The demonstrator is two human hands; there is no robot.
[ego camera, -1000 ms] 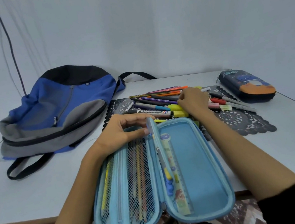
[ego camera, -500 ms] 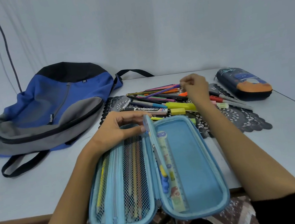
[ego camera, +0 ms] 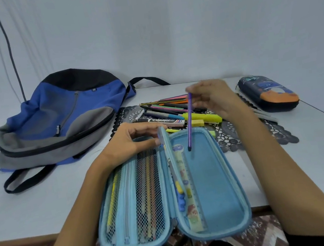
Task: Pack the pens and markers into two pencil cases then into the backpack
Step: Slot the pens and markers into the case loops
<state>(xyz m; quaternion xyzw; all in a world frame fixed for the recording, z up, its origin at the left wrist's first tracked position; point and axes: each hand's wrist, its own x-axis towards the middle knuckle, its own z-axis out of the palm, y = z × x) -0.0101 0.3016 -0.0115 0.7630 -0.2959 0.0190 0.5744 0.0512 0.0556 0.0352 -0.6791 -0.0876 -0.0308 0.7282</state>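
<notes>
Pinching purple pen (ego camera: 189, 122) in right grip (ego camera: 211, 97) over blue pencil case (ego camera: 215, 178); holding divider flap (ego camera: 165, 141) in left grip (ego camera: 126, 144); Puma backpack (ego camera: 58, 110) left of it.

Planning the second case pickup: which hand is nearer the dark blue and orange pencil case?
Right. The right hand, pinching a purple pen, is left of the dark blue and orange pencil case; the left hand grips the light blue case's divider, farther left.

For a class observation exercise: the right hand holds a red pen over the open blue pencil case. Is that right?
Only the colour is wrong: the head view shows the right hand holding a purple pen over the open blue pencil case.
</notes>
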